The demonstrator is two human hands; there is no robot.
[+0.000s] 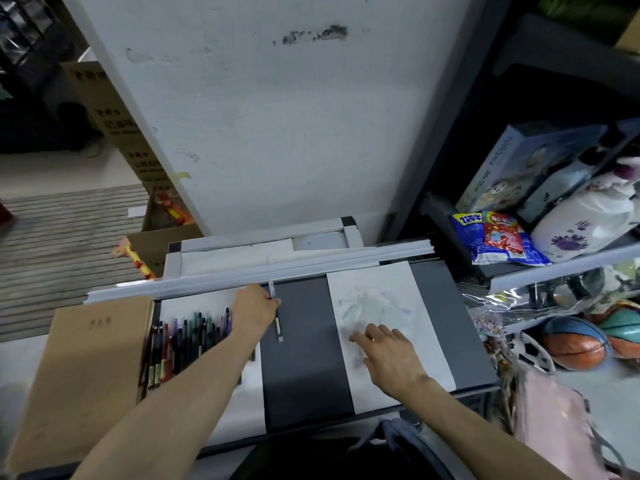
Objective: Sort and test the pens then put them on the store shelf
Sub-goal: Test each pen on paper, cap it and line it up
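Observation:
Several coloured pens (180, 341) lie side by side on a white sheet at the left of the dark grey table (304, 375). My left hand (256, 311) reaches over them and pinches a slim white and black pen (277, 323) that lies lengthwise on the bare dark strip. My right hand (384, 351) rests flat, fingers spread, on a white test sheet (384, 306) covered with faint scribbles. It holds nothing.
A brown cardboard box (83, 368) sits at the table's left edge. Long white strips (263, 268) run along the back. A store shelf (561, 268) at the right holds snack bags, boxed puzzles and a white pack, with balls below. A pink bag (554, 417) is near right.

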